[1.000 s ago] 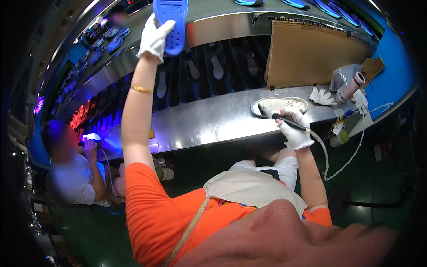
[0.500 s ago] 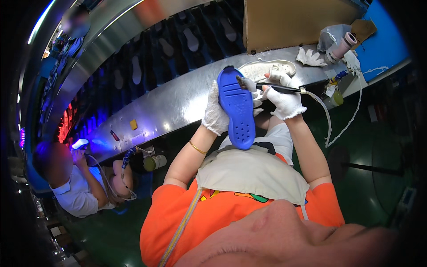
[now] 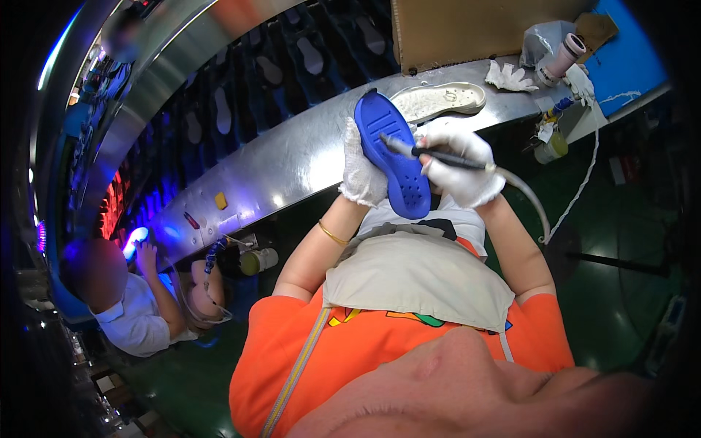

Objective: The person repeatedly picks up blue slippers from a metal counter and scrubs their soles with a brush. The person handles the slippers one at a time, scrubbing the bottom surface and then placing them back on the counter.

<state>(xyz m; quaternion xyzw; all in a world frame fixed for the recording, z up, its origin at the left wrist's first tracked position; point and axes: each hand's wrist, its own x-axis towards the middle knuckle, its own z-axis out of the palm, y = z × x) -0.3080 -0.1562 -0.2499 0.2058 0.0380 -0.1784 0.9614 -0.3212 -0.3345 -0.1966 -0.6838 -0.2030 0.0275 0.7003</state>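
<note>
My gloved left hand is closed round the left edge of a blue shoe sole, held over my lap with its wider ridged end away from me. Several small holes mark the near end. In my gloved right hand is a black-handled brush with a pale hose running from its back end. The brush's tip lies over the upper middle of the sole and seems to touch it. Past the sole, a white shoe sole rests on the metal bench.
Beyond the metal bench, a dark conveyor carries several grey sole-shaped pieces. A cardboard box, a white glove and a pink bottle are at the back right. At left a person sits holding a glowing piece.
The blue sole has tilted, its near end swinging right and away from me. My right hand has moved a little nearer, and the brush tip has shifted from the sole's right edge toward its middle.
</note>
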